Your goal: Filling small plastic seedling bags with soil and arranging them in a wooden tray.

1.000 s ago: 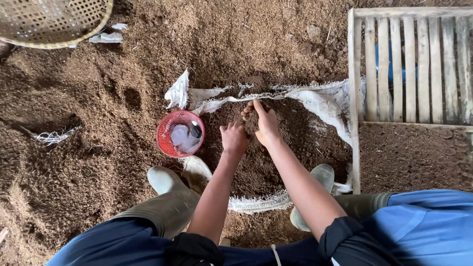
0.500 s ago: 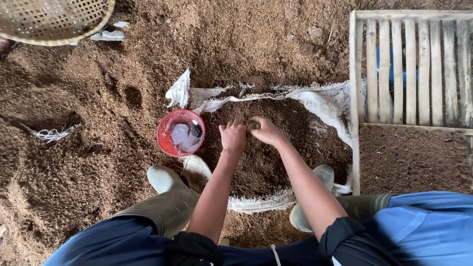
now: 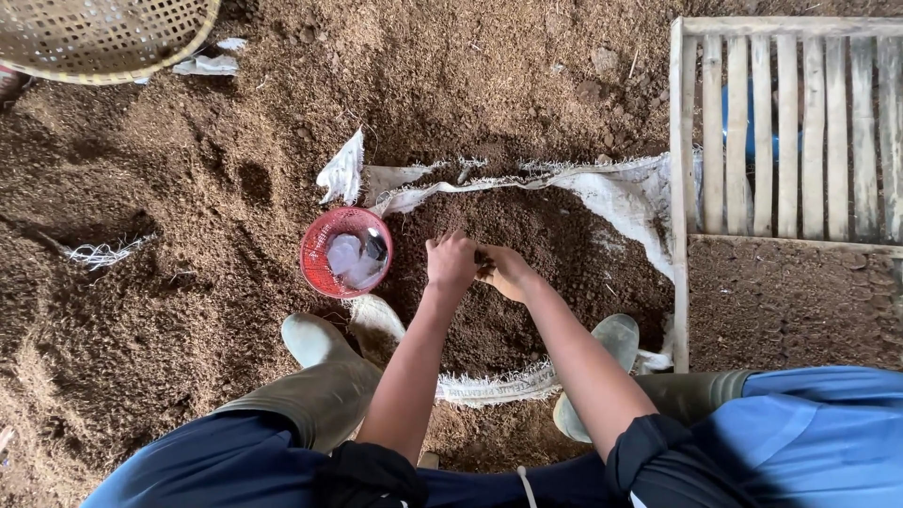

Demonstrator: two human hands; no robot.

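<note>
The soil (image 3: pixel 555 273) lies heaped on an opened white sack (image 3: pixel 621 193) directly under my hands, between my two rubber boots (image 3: pixel 315 337). My left hand (image 3: pixel 451 261) sits on top of the heap, fingers curled downward into the soil; whether they grip anything I cannot tell. My right hand (image 3: pixel 506 273) is just beside it, touching or nearly touching it, fingers bent and half closed over a small dark clump of soil; how firmly they pinch it I cannot tell. A red basket (image 3: pixel 346 252) holding pale plastic stands just left of the left hand, at the sack's edge. A slatted wooden frame (image 3: pixel 781 122) lies to the right. A woven basket (image 3: pixel 103 38) sits at the far left on loose brown ground.
</note>
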